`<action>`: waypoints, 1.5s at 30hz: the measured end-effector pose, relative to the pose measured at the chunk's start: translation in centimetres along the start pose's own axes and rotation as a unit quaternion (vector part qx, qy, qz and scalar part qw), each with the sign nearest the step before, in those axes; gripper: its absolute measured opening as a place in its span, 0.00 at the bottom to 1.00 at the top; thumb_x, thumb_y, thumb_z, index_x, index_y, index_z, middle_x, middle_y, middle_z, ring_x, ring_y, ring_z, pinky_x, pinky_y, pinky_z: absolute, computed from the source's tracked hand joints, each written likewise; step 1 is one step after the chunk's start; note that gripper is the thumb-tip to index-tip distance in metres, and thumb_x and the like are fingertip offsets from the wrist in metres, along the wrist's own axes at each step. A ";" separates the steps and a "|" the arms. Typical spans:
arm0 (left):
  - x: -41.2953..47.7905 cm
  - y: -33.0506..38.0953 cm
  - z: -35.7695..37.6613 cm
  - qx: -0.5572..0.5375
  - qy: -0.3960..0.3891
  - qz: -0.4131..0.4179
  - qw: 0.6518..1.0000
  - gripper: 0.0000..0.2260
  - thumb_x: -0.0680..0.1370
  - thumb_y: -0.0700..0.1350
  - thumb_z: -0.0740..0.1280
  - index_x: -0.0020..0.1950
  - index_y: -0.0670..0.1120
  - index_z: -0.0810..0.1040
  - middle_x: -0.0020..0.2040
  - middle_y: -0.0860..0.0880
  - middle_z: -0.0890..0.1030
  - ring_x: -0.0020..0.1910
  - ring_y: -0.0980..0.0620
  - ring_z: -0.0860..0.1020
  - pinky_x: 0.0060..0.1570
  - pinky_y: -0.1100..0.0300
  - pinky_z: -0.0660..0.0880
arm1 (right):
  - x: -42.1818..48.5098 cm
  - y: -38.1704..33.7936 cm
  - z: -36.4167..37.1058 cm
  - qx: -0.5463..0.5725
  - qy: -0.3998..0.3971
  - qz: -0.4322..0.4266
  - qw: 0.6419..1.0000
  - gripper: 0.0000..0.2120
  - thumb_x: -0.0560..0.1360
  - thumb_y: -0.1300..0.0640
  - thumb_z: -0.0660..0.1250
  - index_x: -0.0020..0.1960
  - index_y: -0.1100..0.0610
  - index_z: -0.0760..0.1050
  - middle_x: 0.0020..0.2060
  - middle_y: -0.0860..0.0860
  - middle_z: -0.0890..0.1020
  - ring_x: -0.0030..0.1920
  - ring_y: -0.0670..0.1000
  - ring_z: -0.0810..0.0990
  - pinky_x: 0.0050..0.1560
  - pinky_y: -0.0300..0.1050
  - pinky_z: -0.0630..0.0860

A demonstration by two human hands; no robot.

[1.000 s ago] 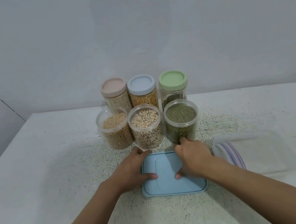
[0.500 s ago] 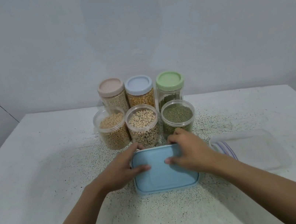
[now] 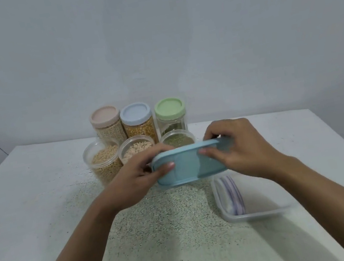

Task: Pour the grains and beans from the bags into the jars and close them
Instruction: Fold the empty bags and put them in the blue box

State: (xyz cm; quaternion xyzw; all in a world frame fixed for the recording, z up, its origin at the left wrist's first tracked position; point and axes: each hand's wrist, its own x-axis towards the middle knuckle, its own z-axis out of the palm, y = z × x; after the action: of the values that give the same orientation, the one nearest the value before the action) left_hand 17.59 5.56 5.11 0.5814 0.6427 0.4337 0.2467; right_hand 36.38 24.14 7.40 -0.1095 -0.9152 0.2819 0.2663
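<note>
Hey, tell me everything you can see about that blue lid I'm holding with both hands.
The blue lid is a light blue rounded rectangle, plastic by its look, with a raised rim and an inset panel on its face. It is off the table, tilted with its far edge higher, in front of the open jars. The left hand grips its left end, thumb on the face; the right hand grips its right end, fingers over the far edge.
</note>
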 end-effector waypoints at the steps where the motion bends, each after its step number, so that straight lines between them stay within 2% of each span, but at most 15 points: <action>1: 0.5 0.4 1.1 0.000 -0.003 0.003 1.000 0.09 0.83 0.45 0.65 0.61 0.52 0.81 0.52 0.57 0.81 0.52 0.52 0.79 0.48 0.61 0.79 | -0.7 0.8 -1.0 -0.006 -0.011 -0.022 1.000 0.06 0.72 0.54 0.74 0.39 0.52 0.78 0.35 0.43 0.80 0.39 0.46 0.77 0.39 0.38 0.70; 3: 1.1 0.4 2.9 -0.013 0.006 0.006 1.000 0.10 0.80 0.43 0.68 0.59 0.49 0.84 0.52 0.57 0.84 0.52 0.54 0.81 0.50 0.62 0.78 | -1.9 2.4 -2.1 -0.017 -0.042 -0.070 0.997 0.06 0.72 0.59 0.73 0.39 0.54 0.77 0.36 0.45 0.78 0.38 0.48 0.76 0.39 0.45 0.73; 5: 1.9 -0.2 4.9 -0.024 0.019 -0.004 1.000 0.11 0.78 0.41 0.71 0.59 0.48 0.86 0.55 0.53 0.85 0.56 0.51 0.82 0.55 0.55 0.80 | -3.3 4.2 -2.7 -0.020 -0.068 -0.096 0.993 0.08 0.72 0.62 0.73 0.38 0.56 0.75 0.36 0.47 0.77 0.39 0.51 0.75 0.39 0.51 0.73; 8: 2.6 -1.7 7.8 0.012 0.027 -0.017 0.999 0.15 0.78 0.37 0.72 0.59 0.53 0.86 0.58 0.56 0.83 0.59 0.52 0.81 0.58 0.55 0.79 | -5.2 6.6 -2.4 -0.043 -0.086 -0.113 0.989 0.07 0.70 0.64 0.71 0.39 0.55 0.74 0.38 0.48 0.76 0.41 0.51 0.73 0.42 0.52 0.72; 11: 2.2 -2.9 10.3 0.093 0.054 0.011 0.994 0.18 0.78 0.35 0.72 0.60 0.56 0.86 0.60 0.58 0.81 0.62 0.56 0.78 0.60 0.62 0.76 | -7.0 8.8 -1.9 -0.059 -0.115 -0.111 0.985 0.03 0.69 0.55 0.66 0.42 0.53 0.73 0.42 0.46 0.77 0.47 0.49 0.73 0.47 0.53 0.72; 14: 1.2 -4.1 12.2 0.142 0.043 0.037 0.988 0.20 0.77 0.37 0.73 0.64 0.58 0.83 0.66 0.57 0.77 0.68 0.60 0.73 0.64 0.69 0.69 | -8.3 11.1 -1.7 -0.058 -0.150 -0.053 0.986 0.12 0.68 0.45 0.71 0.49 0.47 0.74 0.57 0.43 0.75 0.65 0.48 0.69 0.62 0.56 0.70; 17: 0.3 -4.9 13.1 0.147 0.015 0.037 0.988 0.18 0.78 0.48 0.72 0.67 0.60 0.81 0.71 0.58 0.72 0.74 0.56 0.68 0.71 0.66 0.66 | -9.3 12.7 -1.1 -0.087 -0.214 -0.002 0.973 0.23 0.67 0.33 0.71 0.57 0.40 0.71 0.72 0.45 0.66 0.78 0.51 0.54 0.74 0.57 0.60; 21: 0.3 -4.4 13.6 0.112 -0.003 0.005 0.994 0.16 0.76 0.54 0.75 0.64 0.59 0.83 0.72 0.58 0.71 0.76 0.53 0.67 0.72 0.62 0.67 | -10.0 13.1 -0.9 -0.096 -0.217 0.012 0.971 0.25 0.67 0.27 0.70 0.54 0.42 0.67 0.74 0.47 0.60 0.75 0.51 0.55 0.74 0.56 0.58; 25: 1.0 -3.9 14.2 0.108 0.055 -0.018 0.992 0.16 0.73 0.56 0.78 0.60 0.58 0.85 0.66 0.57 0.75 0.70 0.54 0.72 0.68 0.57 0.72 | -9.9 13.1 -1.0 -0.114 -0.211 0.037 0.970 0.32 0.63 0.23 0.70 0.54 0.42 0.66 0.75 0.48 0.58 0.74 0.50 0.54 0.71 0.53 0.57; 29: 1.1 -3.6 15.3 0.104 0.091 -0.113 0.984 0.33 0.63 0.67 0.79 0.67 0.65 0.77 0.66 0.60 0.68 0.67 0.61 0.69 0.60 0.67 0.72 | -10.0 13.3 -1.3 -0.138 -0.208 0.050 0.967 0.38 0.59 0.20 0.69 0.60 0.39 0.65 0.70 0.47 0.63 0.71 0.51 0.59 0.70 0.51 0.59; 31: 1.3 -3.5 15.5 0.083 0.062 -0.157 0.982 0.38 0.61 0.69 0.79 0.69 0.67 0.73 0.63 0.58 0.71 0.59 0.60 0.74 0.51 0.63 0.78 | -10.1 13.5 -1.3 -0.151 -0.213 0.048 0.964 0.40 0.59 0.19 0.67 0.64 0.37 0.64 0.69 0.47 0.64 0.70 0.51 0.61 0.71 0.52 0.60; 35: 2.2 -2.8 15.4 -0.005 0.026 -0.199 0.980 0.36 0.64 0.56 0.84 0.67 0.66 0.72 0.54 0.48 0.77 0.45 0.50 0.81 0.42 0.58 0.81 | -10.0 13.6 -1.5 -0.171 -0.236 0.053 0.955 0.48 0.60 0.18 0.64 0.74 0.36 0.60 0.70 0.48 0.62 0.69 0.51 0.61 0.72 0.54 0.61; 37: 2.5 -2.8 15.2 -0.038 0.026 -0.210 0.977 0.37 0.63 0.52 0.85 0.67 0.64 0.72 0.54 0.44 0.77 0.43 0.46 0.82 0.43 0.56 0.82 | -9.8 13.6 -1.5 -0.181 -0.241 0.053 0.952 0.49 0.60 0.18 0.64 0.76 0.36 0.58 0.70 0.48 0.62 0.68 0.51 0.61 0.71 0.53 0.61; 40: 3.0 -3.0 14.7 -0.061 0.036 -0.213 0.974 0.36 0.63 0.47 0.86 0.66 0.61 0.73 0.53 0.41 0.77 0.40 0.52 0.79 0.43 0.55 0.81 | -9.5 13.5 -0.9 -0.202 -0.223 0.054 0.952 0.48 0.60 0.17 0.62 0.75 0.36 0.61 0.69 0.50 0.63 0.67 0.52 0.63 0.70 0.56 0.62; 45: 3.8 -3.2 13.1 -0.054 0.047 -0.224 0.972 0.34 0.66 0.45 0.84 0.67 0.58 0.73 0.55 0.39 0.76 0.43 0.50 0.79 0.45 0.52 0.82 | -7.7 13.0 0.4 -0.236 -0.201 0.057 0.949 0.47 0.61 0.17 0.59 0.74 0.38 0.63 0.70 0.53 0.65 0.69 0.55 0.64 0.71 0.58 0.60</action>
State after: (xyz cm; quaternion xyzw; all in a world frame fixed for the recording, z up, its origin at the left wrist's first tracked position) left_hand 25.88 12.88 -3.45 0.3873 0.7431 0.4286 0.3378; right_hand 43.22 31.93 -3.62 -0.1619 -0.9825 0.0882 0.0265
